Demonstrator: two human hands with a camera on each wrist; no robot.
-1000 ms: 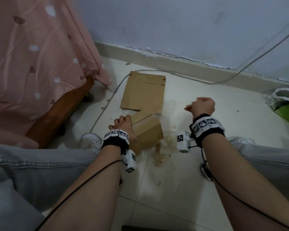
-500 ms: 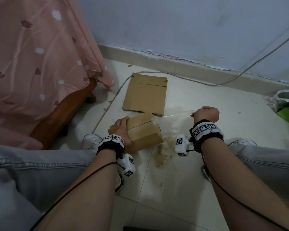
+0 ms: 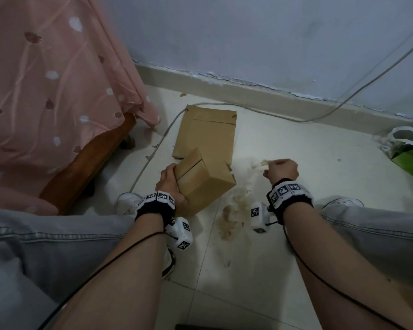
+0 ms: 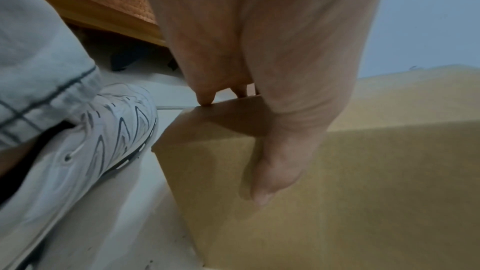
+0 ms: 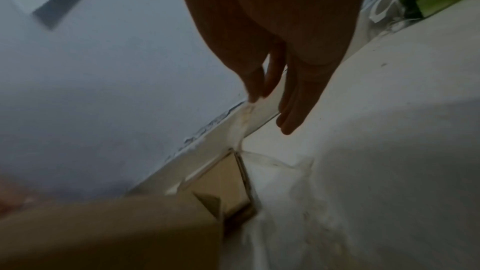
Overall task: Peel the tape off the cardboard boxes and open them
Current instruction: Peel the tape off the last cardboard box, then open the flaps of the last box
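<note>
A closed brown cardboard box (image 3: 204,184) rests tilted on the floor tiles. My left hand (image 3: 171,178) grips its left end: in the left wrist view the thumb (image 4: 272,174) lies on the box's side (image 4: 363,192) and the fingers hook over the top edge. My right hand (image 3: 273,168) is off to the right of the box and pinches a thin clear tape strip (image 5: 245,122), which trails down to the box's corner (image 5: 233,157). A flattened cardboard box (image 3: 205,132) lies behind.
Crumpled peeled tape (image 3: 229,217) is piled on the floor between my arms. A pink cloth-covered wooden frame (image 3: 81,163) stands at left. A white cable (image 3: 284,117) runs along the skirting. A green bag (image 3: 410,153) sits at right. My shoes (image 4: 91,141) flank the box.
The left hand has turned the box and tipped it up. The right hand pulled the tape out to the right, and the strip that was stretched taut now hangs slacker.
</note>
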